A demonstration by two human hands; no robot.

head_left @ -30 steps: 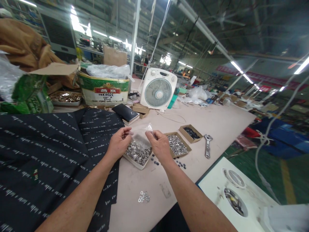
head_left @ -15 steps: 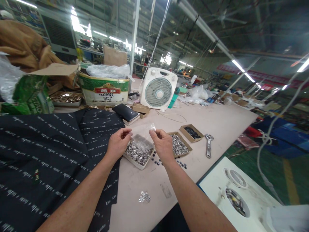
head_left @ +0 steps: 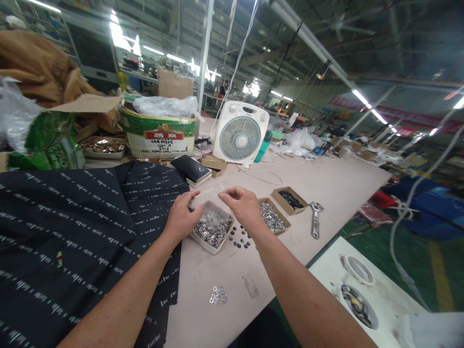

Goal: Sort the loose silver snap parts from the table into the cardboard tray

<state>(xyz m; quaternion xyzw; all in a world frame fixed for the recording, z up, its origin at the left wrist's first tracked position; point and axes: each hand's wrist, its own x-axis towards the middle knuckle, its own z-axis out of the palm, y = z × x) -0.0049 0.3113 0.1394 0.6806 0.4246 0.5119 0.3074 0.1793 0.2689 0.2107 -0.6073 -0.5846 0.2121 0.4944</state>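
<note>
Over the left edge of a box of small metal rings (head_left: 213,234) is my left hand (head_left: 182,215), its thumb and fingers apart. My right hand (head_left: 242,205) is above the box's right side, thumb and forefinger pinched on a clear plastic bag (head_left: 222,187). The bag is thin and hard to make out between the hands. A second box of metal pieces (head_left: 271,216) lies right of my right hand. Dark round snaps (head_left: 237,244) lie loose beside the first box. Several silver rings (head_left: 218,295) form a small pile nearer the table's front edge.
Black printed fabric (head_left: 87,241) covers the left of the table (head_left: 203,324). Behind stand a white fan (head_left: 239,135), a green-and-white carton (head_left: 157,135) and a black notebook (head_left: 191,167). A small box of black pieces (head_left: 289,199) and a wrench (head_left: 315,220) lie right.
My right hand has shifted left, closer to my left hand, and its pinch is turned more inward. The plastic between the hands shows less. The view has moved slightly.
</note>
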